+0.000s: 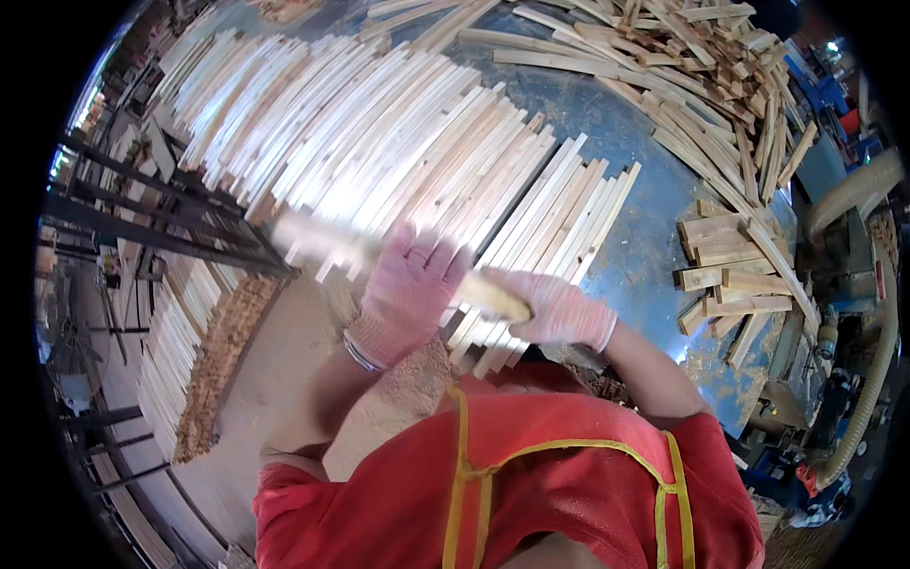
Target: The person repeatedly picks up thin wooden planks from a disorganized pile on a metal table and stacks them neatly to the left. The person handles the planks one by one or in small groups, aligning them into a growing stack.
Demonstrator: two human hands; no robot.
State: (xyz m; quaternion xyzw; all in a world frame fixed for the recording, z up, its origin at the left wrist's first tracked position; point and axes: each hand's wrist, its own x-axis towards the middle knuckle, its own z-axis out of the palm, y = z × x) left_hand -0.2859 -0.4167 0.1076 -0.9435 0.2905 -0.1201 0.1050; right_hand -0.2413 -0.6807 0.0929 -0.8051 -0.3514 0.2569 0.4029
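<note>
A pale wooden strip (pixel 491 296) runs slantwise in front of my body, its far left end smeared by motion. My left hand (pixel 411 292), in a pinkish knit glove, is closed over its middle. My right hand (pixel 559 309), gloved alike, grips it close to its right end; the fingertips are partly hidden. Just beyond both hands, long light wooden strips (pixel 408 142) lie side by side in a broad row. A dark gap parts off a smaller group of strips (pixel 559 213) at the right.
The strips lie on a blue-grey table (pixel 621 270). A heap of loose wood pieces (pixel 701 66) covers its far right, with short blocks (pixel 730 256) nearer. On the left stand a dark metal frame (pixel 161 228) and stacked strips (pixel 223 365). A ribbed hose (pixel 877 370) hangs by machinery at right.
</note>
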